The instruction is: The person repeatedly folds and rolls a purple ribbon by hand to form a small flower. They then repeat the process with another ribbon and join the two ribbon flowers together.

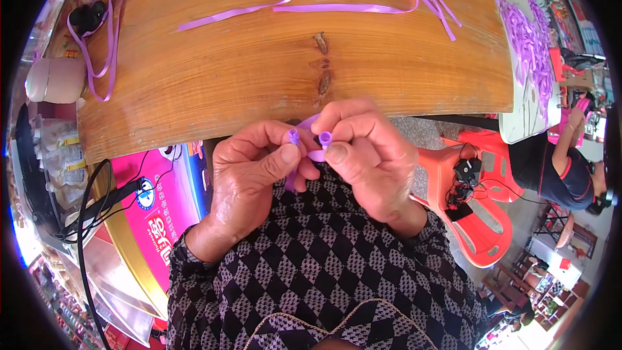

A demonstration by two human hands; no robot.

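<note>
My left hand (249,172) pinches a small purple plastic connector piece (294,137) between thumb and fingers, upright. Beside it, my right hand (379,165) grips a second purple connector piece (325,137), whose round hollow end faces up. The two pieces are apart, a short gap between them. A purple satin ribbon (316,155) runs between my hands, partly hidden by the fingers, and some of it hangs below the left hand. Both hands are in front of my chest, at the near edge of the wooden table (214,84).
Purple ribbons (350,8) with small connectors lie at the table's far side. A looped ribbon (111,39) and a pinkish-white rounded object (57,80) are at left. More ribbons (528,45) cover a white table at right. Red-orange stools (476,230) and another person (551,168) are beyond.
</note>
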